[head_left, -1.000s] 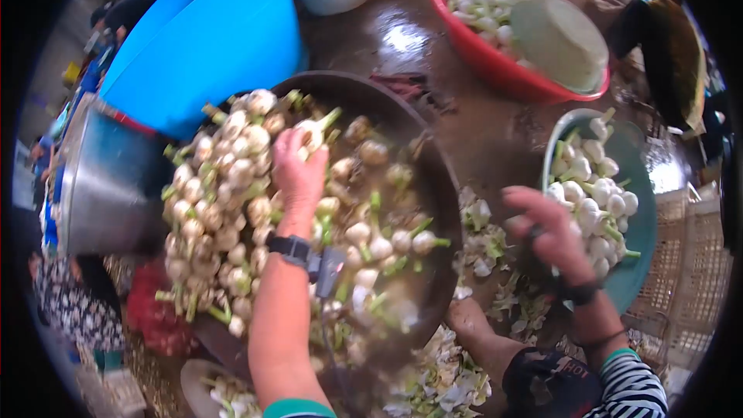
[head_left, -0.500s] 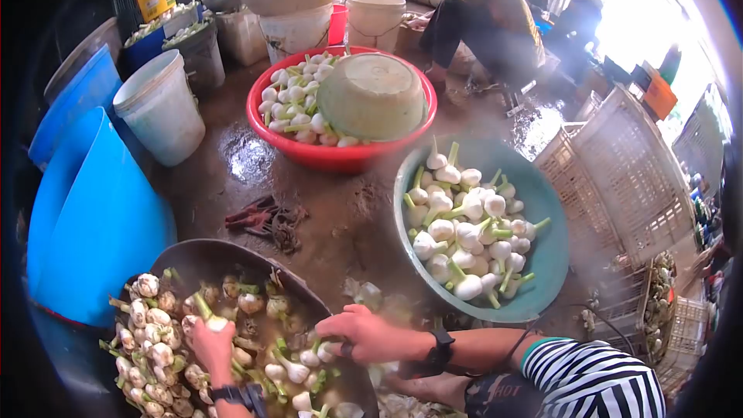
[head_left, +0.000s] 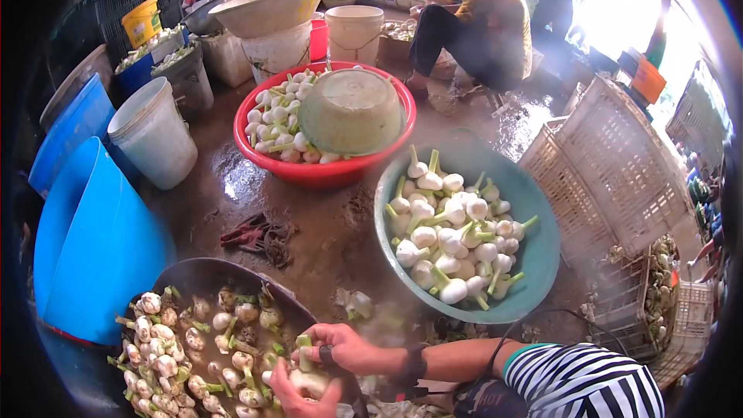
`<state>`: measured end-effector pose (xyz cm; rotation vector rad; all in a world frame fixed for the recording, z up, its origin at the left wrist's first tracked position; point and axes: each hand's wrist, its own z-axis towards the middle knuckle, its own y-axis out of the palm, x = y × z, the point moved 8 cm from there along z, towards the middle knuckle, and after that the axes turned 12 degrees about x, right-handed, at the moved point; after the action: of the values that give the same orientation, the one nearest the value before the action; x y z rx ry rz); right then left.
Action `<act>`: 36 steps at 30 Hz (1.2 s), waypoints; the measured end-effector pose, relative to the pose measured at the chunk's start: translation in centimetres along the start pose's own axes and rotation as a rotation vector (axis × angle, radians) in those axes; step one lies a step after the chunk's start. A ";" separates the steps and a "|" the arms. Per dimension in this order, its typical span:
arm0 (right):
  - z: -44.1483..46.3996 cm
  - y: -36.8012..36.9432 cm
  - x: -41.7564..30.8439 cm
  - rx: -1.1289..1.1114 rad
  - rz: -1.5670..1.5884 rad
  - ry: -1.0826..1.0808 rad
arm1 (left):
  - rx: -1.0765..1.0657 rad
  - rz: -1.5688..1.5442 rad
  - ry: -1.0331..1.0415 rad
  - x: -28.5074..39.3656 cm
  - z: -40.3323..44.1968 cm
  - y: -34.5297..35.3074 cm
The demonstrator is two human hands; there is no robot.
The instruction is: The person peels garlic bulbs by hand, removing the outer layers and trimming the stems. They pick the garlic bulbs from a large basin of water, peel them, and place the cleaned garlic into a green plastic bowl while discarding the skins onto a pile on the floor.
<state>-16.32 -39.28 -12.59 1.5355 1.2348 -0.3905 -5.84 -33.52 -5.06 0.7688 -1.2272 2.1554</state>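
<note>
Over the near rim of the dark basin (head_left: 232, 271), both my hands are together at one garlic bulb (head_left: 309, 382). My left hand (head_left: 290, 399) is closed around the white bulb from below. My right hand (head_left: 344, 347), with a dark band on its wrist, pinches at the green stem just above it. In the basin, murky water holds several soiled garlic bulbs (head_left: 162, 364), heaped toward the left. To the right stands a teal basin (head_left: 542, 263) of clean white garlic bulbs (head_left: 453, 240). Peeled skins (head_left: 356, 303) lie on the wet floor between the basins.
A red basin (head_left: 325, 174) holds more garlic and an upturned pale green bowl (head_left: 352, 108). Blue tubs (head_left: 101, 240) and a white bucket (head_left: 155, 135) stand left. White crates (head_left: 619, 162) lean right. A seated person (head_left: 487, 31) is at the back. Dark red gloves (head_left: 255, 238) lie mid-floor.
My left hand has come rightward out of the basin with a garlic bulb and met my right hand. The right hand has shifted slightly downward and left the bulbs there. The view has shifted a little.
</note>
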 end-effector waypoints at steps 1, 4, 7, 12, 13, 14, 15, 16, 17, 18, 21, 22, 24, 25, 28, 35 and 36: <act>-0.3 0.2 -0.2 -0.012 0.018 -0.014 | -0.018 -0.175 -0.233 -1.6 -0.4 0.4; -0.6 1.2 -0.9 -0.027 0.016 -0.082 | -0.005 -0.100 -0.254 -1.7 -0.5 0.1; -0.8 2.0 -0.8 0.050 -0.049 -0.097 | 0.105 0.238 0.174 1.1 -0.2 0.2; -2.0 2.7 -1.5 -0.034 -0.102 -0.179 | 0.156 0.287 0.198 2.1 -0.8 0.1; -1.9 2.5 -1.4 -0.068 -0.114 -0.198 | 0.161 0.285 0.194 2.5 -0.7 -0.1; -2.0 2.5 -1.4 -0.103 -0.128 -0.218 | 0.169 0.265 0.160 2.4 -0.7 -0.3; -2.3 2.5 -1.5 -0.124 -0.177 -0.248 | 0.176 0.244 0.126 2.3 -0.7 -0.6; -2.6 2.5 -1.9 -0.144 -0.226 -0.278 | 0.182 0.224 0.093 2.3 -0.7 -0.8; -3.0 2.5 -2.5 -0.164 -0.275 -0.310 | 0.167 0.209 0.085 3.1 -0.4 -1.1; -3.4 2.4 -3.1 -0.180 -0.340 -0.318 | 0.147 0.167 0.079 3.2 -0.4 -1.2; -4.2 2.5 -4.7 -0.237 -0.418 -0.334 | 0.105 0.057 0.008 3.0 -0.7 -1.4; -4.0 2.6 -4.5 -0.264 -0.370 -0.332 | 0.104 0.030 -0.052 2.8 -0.9 -1.3; -4.0 2.5 -4.4 -0.259 -0.281 -0.328 | 0.112 0.056 -0.044 3.6 -0.9 -0.9; -4.3 2.7 -4.5 -0.226 -0.238 -0.326 | 0.120 0.110 0.025 4.5 -0.7 -0.7; -3.2 1.6 -2.3 -0.191 -0.239 -0.214 | 0.113 0.216 0.099 4.6 -0.6 0.1; -3.9 0.2 -5.1 -0.297 -0.394 -0.382 | -0.048 -0.090 -0.187 4.0 0.2 1.0; -4.2 0.1 -5.7 -0.301 -0.445 -0.397 | -0.094 -0.186 -0.341 3.8 0.0 1.1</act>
<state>-19.99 -38.46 -6.66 0.8677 1.2423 -0.7249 -9.26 -33.32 -3.01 1.1952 -1.3513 1.8535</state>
